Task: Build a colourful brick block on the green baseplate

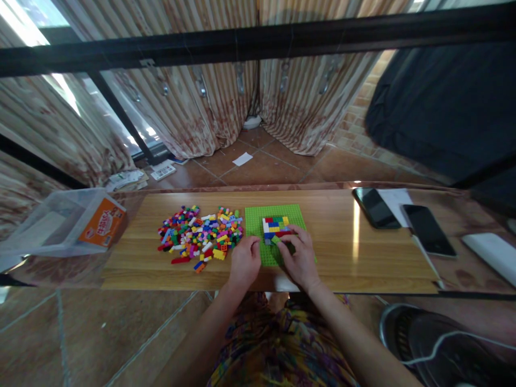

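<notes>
A green building-block baseplate (pixel 252 215) lies on the wooden board in front of me. On it stands a low block structure (pixel 278 223) of white, red, blue, yellow and green bricks. My right hand (pixel 300 258) reaches over its near right side, thumb and fingers closed on a light green brick (pixel 276 239) at the structure's front edge. Whether that brick is pressed down I cannot tell. My left hand (pixel 245 260) rests by the plate's left front edge, fingers curled in; anything inside them is hidden. Just left of it spreads a pile of loose coloured bricks (pixel 201 234).
A clear plastic box (pixel 60 215) with an orange label stands at the far left. Two dark phones (pixel 377 208) and a white object (pixel 492 255) lie on the right. A black bar (pixel 258 40) crosses beyond the table, before striped curtains (pixel 193 107).
</notes>
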A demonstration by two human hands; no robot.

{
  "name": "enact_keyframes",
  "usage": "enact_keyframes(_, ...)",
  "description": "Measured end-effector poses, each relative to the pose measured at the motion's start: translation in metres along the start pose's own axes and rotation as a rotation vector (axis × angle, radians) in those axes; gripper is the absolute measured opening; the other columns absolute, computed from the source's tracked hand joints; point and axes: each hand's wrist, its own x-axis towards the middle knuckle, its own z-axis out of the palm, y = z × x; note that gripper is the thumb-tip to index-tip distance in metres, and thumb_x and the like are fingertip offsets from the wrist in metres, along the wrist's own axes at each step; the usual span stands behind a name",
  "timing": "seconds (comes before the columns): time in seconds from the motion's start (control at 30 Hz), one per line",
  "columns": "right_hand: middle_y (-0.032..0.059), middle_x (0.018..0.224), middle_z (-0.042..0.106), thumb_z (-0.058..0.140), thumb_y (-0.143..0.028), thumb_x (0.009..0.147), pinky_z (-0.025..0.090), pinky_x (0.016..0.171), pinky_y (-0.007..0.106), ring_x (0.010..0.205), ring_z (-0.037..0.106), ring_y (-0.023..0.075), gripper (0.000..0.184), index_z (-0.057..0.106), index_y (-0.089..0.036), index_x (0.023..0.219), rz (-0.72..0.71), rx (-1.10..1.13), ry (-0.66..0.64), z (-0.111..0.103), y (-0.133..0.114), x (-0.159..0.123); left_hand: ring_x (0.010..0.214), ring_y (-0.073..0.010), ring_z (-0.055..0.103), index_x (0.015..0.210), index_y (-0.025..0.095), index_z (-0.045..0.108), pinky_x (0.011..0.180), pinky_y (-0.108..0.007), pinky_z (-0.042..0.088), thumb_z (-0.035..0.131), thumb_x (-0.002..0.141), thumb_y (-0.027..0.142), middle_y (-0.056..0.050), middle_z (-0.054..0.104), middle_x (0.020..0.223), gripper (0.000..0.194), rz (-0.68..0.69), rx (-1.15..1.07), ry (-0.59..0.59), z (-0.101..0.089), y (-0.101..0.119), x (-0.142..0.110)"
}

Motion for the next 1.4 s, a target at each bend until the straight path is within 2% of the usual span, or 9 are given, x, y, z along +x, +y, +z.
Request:
enact_keyframes(0.17, 0.0111, 0.124, 0.055, 0.06, -0.03, 0.086, 0.042, 0.099, 0.049, 0.116, 0.051, 0.027, 0.01, 0.065, -0.022, 0.091, -0.032, -0.007, -0.027, -0.001, 0.0, 0.0, 0.099, -0.0205, 0.065, 0.109, 0.017, 0.067, 0.09, -0.034, 0.051, 0.051, 0.088, 0.014, -0.008, 0.071, 0.106, 0.026, 0.067, 0.015, -0.004, 0.004, -0.002, -0.009)
enact_keyframes(0.33, 0.0109, 0.127, 0.054, 0.061, -0.027, 0.086, 0.043, 0.098, 0.048, 0.117, 0.051, 0.0269, 0.01, 0.067, -0.022, 0.092, -0.073, -0.015, -0.037, -0.002, -0.002, -0.001, 0.094, -0.0198, 0.065, 0.11, 0.018, 0.067, 0.085, -0.033, 0.051, 0.051, 0.09, 0.018, -0.007, 0.069, 0.102, 0.026, 0.097, 0.097, 0.002, 0.007, 0.001, -0.011)
enact_keyframes(0.63, 0.0106, 0.128, 0.055, 0.059, -0.028, 0.089, 0.047, 0.095, 0.047, 0.115, 0.052, 0.0263, 0.015, 0.072, -0.024, 0.097, -0.124, -0.057, -0.034, 0.001, 0.002, -0.001, 0.084, -0.0168, 0.063, 0.09, 0.018, 0.068, 0.077, -0.028, 0.047, 0.051, 0.092, 0.02, -0.004, 0.067, 0.089, 0.017, 0.085, 0.129, -0.002, 0.011, 0.004, -0.009)
enact_keyframes(0.77, 0.0106, 0.125, 0.057, 0.058, -0.031, 0.091, 0.048, 0.094, 0.046, 0.113, 0.053, 0.0255, 0.018, 0.073, -0.024, 0.099, -0.113, -0.067, -0.012, 0.004, 0.004, -0.001, 0.081, -0.0166, 0.063, 0.087, 0.019, 0.067, 0.074, -0.028, 0.045, 0.051, 0.092, 0.022, -0.004, 0.066, 0.087, 0.017, 0.072, 0.129, 0.006, 0.013, 0.005, -0.009)
enact_keyframes(1.0, 0.0102, 0.116, 0.061, 0.062, -0.032, 0.089, 0.049, 0.092, 0.045, 0.107, 0.055, 0.0248, 0.014, 0.072, -0.022, 0.092, -0.105, -0.104, 0.064, 0.005, 0.003, -0.001, 0.083, -0.0177, 0.061, 0.091, 0.017, 0.066, 0.076, -0.03, 0.046, 0.051, 0.09, 0.02, -0.005, 0.066, 0.091, 0.015, 0.067, 0.087, 0.038, 0.014, 0.0, -0.01)
enact_keyframes(1.27, 0.0104, 0.122, 0.06, 0.062, -0.023, 0.088, 0.047, 0.091, 0.044, 0.112, 0.053, 0.0262, 0.009, 0.071, -0.022, 0.089, -0.246, -0.226, 0.027, 0.002, -0.004, -0.004, 0.087, -0.0198, 0.061, 0.101, 0.016, 0.065, 0.08, -0.033, 0.049, 0.053, 0.089, 0.018, -0.008, 0.065, 0.098, 0.017, 0.035, 0.117, 0.0, 0.013, 0.001, -0.013)
enact_keyframes(1.4, 0.01, 0.122, 0.06, 0.06, -0.021, 0.089, 0.048, 0.091, 0.043, 0.11, 0.054, 0.0244, 0.011, 0.07, -0.022, 0.094, -0.222, -0.165, 0.045, 0.001, -0.004, -0.004, 0.089, -0.0193, 0.062, 0.106, 0.017, 0.062, 0.081, -0.033, 0.051, 0.055, 0.087, 0.017, -0.007, 0.064, 0.102, 0.02, 0.049, 0.102, -0.011, 0.013, 0.0, -0.017)
